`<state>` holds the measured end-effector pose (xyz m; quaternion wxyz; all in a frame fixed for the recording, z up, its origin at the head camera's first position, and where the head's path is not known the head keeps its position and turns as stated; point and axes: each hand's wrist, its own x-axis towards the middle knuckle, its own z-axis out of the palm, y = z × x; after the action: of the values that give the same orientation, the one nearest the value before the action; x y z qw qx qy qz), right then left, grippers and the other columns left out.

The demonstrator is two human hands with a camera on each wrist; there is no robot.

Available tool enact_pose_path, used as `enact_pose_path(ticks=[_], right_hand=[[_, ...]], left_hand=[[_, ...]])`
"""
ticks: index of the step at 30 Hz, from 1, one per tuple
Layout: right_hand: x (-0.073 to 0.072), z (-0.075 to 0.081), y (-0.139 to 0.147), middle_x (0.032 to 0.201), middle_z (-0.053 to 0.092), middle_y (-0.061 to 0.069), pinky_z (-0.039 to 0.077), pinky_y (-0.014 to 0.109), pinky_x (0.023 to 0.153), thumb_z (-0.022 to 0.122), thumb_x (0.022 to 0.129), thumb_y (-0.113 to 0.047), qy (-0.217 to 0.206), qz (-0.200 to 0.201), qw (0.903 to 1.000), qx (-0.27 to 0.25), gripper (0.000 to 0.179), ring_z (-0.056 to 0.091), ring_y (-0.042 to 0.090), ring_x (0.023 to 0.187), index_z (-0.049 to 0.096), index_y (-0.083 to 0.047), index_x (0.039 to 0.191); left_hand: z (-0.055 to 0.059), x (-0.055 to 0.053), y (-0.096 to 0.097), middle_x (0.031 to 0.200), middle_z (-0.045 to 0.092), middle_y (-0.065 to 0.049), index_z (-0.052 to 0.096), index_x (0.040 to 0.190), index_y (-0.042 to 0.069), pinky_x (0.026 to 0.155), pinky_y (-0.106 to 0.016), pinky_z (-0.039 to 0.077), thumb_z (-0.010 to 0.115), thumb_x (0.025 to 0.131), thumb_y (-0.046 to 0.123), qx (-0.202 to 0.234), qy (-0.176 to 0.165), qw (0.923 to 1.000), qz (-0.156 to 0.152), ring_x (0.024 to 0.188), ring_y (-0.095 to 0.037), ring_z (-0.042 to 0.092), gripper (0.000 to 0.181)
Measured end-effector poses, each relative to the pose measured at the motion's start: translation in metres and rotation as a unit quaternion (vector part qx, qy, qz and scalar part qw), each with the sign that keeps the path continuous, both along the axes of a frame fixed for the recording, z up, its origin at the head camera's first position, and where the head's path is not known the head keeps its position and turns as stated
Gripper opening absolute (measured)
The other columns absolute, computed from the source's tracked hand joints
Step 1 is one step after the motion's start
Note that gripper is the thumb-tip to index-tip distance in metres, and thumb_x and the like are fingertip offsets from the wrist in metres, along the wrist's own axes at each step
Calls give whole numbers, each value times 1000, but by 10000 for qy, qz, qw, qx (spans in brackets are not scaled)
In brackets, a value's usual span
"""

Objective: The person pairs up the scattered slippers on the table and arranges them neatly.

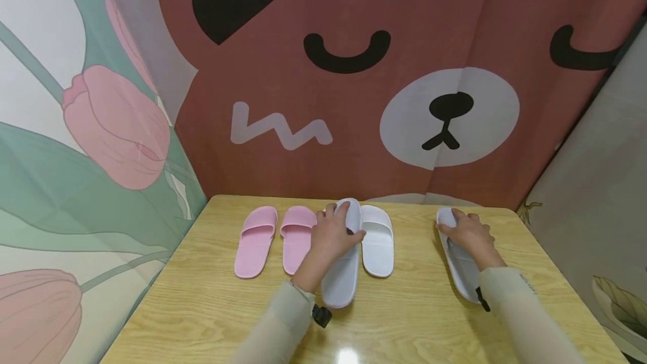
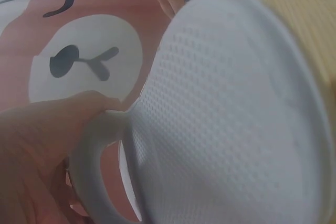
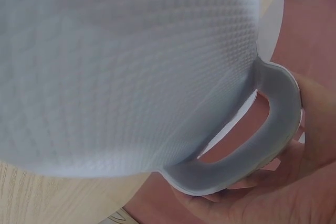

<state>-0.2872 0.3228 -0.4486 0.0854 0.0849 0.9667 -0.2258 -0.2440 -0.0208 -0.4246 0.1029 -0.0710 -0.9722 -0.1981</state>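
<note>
My left hand (image 1: pixel 332 235) grips a light grey slipper (image 1: pixel 341 288) by its strap, over the middle of the table. In the left wrist view the thumb lies along the strap (image 2: pixel 92 156), and the slipper's dimpled footbed (image 2: pixel 226 87) fills the right side. My right hand (image 1: pixel 471 236) holds another light grey slipper (image 1: pixel 461 274) at the strap, tilted, toward the table's right side. Its textured footbed (image 3: pixel 121 77) shows large in the right wrist view, with fingers wrapped outside the strap (image 3: pixel 286 103). The left slipper overlaps the left edge of a white slipper (image 1: pixel 379 249).
Two pink slippers, one at the far left (image 1: pixel 255 246) and one partly behind my left hand (image 1: pixel 295 246), lie toes away on the wooden table (image 1: pixel 202 308). A curtain with a bear face (image 1: pixel 283 173) hangs behind the table's back edge; printed fabric (image 1: pixel 101 212) flanks the left side.
</note>
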Motion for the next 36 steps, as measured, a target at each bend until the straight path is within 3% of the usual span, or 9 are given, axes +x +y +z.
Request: enact_pose_path(ticks=[9,16,36], right_hand=[[1,0,-1,153,10,43,27,81,94,54,96,-60,-26,-43,10000,1,95,21,73,129,13,-2,161],[-1,0,-1,152,10,44,28,80,94,53,97,-59,-37,-69,9999,-70,94,21,72,129,13,-3,161],[1,3,1,152,9,44,27,81,94,51,99,-59,-105,8,9999,-53,92,20,73,129,13,-3,161]], left_hand=[[0,-2,15,146,47,-12,47,149,24,89,-52,51,76,82,58,108,-25,9999,-33,122,-37,50,81],[3,-4,24,146,48,-11,48,149,24,82,-53,52,77,81,56,369,-2,9993,-32,122,-37,50,80],[3,-10,41,148,46,-10,46,150,26,85,-53,52,74,83,57,309,-150,9993,-120,124,-35,48,79]])
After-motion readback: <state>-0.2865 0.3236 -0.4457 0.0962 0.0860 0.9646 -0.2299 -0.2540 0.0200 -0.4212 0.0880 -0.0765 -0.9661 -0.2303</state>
